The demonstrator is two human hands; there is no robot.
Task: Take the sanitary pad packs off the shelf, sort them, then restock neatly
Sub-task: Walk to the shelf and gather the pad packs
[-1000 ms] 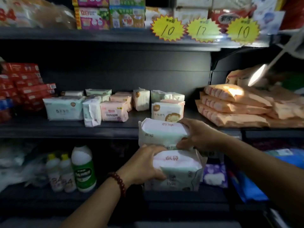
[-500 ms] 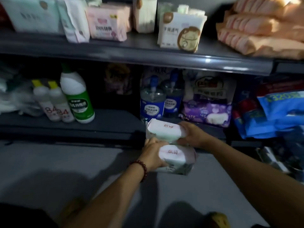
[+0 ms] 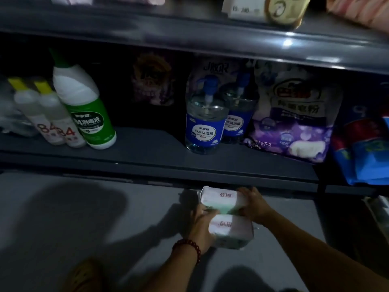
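Both hands are down low now, well below where they were a second ago at the middle shelf. The left hand point(image 3: 201, 227), bead bracelet point(image 3: 188, 247) on its wrist, has its grip curled round the near-left end of the lower pad pack point(image 3: 230, 231). The right hand point(image 3: 253, 207) wraps its fingers over the right end of the upper pad pack point(image 3: 221, 200). The two white packs sit stacked and touching, just in front of the bottom shelf point(image 3: 147, 159) edge and over the grey floor point(image 3: 84, 218). I cannot tell if the lower one touches the floor. Half a second back they hung higher, level with that shelf lip. The green bottle point(image 3: 84, 110) and blue pump bottles point(image 3: 205, 123) stand on the shelf behind.
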